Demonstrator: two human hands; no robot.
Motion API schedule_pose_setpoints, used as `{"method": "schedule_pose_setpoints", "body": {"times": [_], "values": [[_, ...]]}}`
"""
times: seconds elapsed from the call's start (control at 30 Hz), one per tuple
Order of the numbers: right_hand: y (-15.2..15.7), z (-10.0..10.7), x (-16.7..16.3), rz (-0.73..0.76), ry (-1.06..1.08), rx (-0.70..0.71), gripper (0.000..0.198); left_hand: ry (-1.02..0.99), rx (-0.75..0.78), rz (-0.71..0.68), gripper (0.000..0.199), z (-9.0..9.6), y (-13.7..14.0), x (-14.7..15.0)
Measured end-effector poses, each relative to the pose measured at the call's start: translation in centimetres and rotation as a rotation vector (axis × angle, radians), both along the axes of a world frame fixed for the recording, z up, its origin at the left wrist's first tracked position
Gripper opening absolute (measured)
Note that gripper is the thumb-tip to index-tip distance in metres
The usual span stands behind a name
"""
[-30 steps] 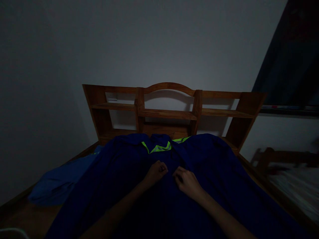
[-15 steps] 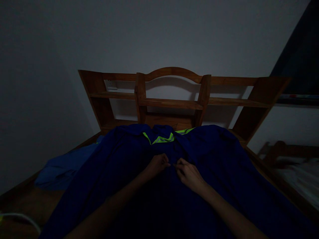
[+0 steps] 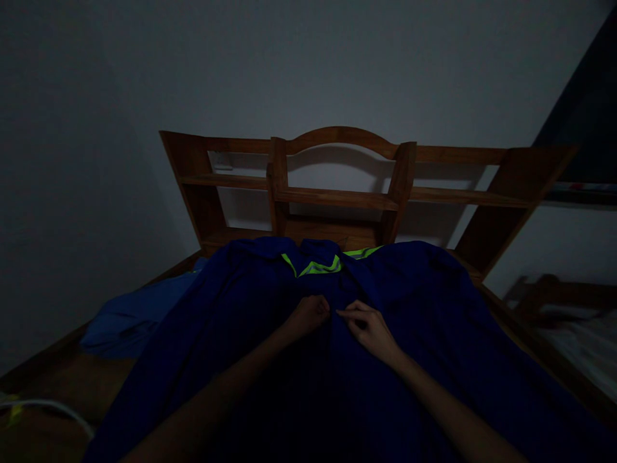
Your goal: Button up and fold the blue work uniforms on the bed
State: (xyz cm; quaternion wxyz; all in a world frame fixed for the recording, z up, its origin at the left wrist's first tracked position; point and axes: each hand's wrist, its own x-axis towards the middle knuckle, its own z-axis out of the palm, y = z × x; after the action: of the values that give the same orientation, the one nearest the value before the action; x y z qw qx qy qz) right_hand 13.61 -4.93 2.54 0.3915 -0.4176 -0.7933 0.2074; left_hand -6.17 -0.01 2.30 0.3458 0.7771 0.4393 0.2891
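A dark blue jacket [image 3: 424, 289] with yellow-green reflective strips [image 3: 321, 265] near its collar lies spread out in front of me, its sleeves reaching to both sides. Over the middle of its front, below the collar, my left hand [image 3: 312, 314] is closed, fingers curled at the front edge of the cloth. Just to the right, my right hand [image 3: 369, 328] pinches thumb and index finger together at the same front opening. The fingertips of both hands are close but apart. In the dim light, any button or fastener between them cannot be made out.
A wooden headboard with shelves [image 3: 342, 198] stands behind the jacket against a pale wall [image 3: 308, 64]. Folded blue fabric [image 3: 135, 315] lies at the left on a wooden surface. A white cable [image 3: 53, 404] curves at the lower left. Pale bedding [image 3: 585, 344] shows at the far right.
The view has shifted slightly, so the scene sits a little further right. Both hands stay at the jacket's front; the right-hand fingers have straightened somewhat.
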Motion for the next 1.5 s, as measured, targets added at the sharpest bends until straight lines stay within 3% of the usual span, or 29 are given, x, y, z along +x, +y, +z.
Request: {"method": "schedule_pose_setpoints", "body": {"times": [0.2,0.37,0.5,0.9,1.1,1.27,1.5], "values": [[-0.2,0.6,-0.1,-0.027,0.072,0.018,0.026,-0.19,0.033,-0.03,0.007,0.6,-1.3,1.1],[-0.1,0.8,-0.2,-0.089,0.084,0.016,0.021,-0.381,-0.136,0.017,0.013,0.0,-1.3,1.8],[0.2,0.6,-0.3,-0.091,0.08,-0.011,0.017,-0.446,-0.187,0.083,0.014,-0.7,-1.1,2.1],[0.6,0.3,0.1,-0.104,0.154,-0.165,0.017,-0.486,-0.158,0.134,0.015,-1.5,-1.1,2.4],[0.8,-0.1,0.3,-0.091,0.179,-0.21,0.021,-0.618,-0.307,0.097,0.021,-1.0,-1.4,2.6],[0.7,-0.1,0.3,-0.094,0.152,-0.182,0.023,-0.761,-0.493,0.052,0.035,-1.2,-1.2,2.6],[0.5,0.0,0.0,-0.089,0.076,-0.083,0.012,-0.686,-0.475,0.108,0.039,-2.1,-0.6,2.8]]}}
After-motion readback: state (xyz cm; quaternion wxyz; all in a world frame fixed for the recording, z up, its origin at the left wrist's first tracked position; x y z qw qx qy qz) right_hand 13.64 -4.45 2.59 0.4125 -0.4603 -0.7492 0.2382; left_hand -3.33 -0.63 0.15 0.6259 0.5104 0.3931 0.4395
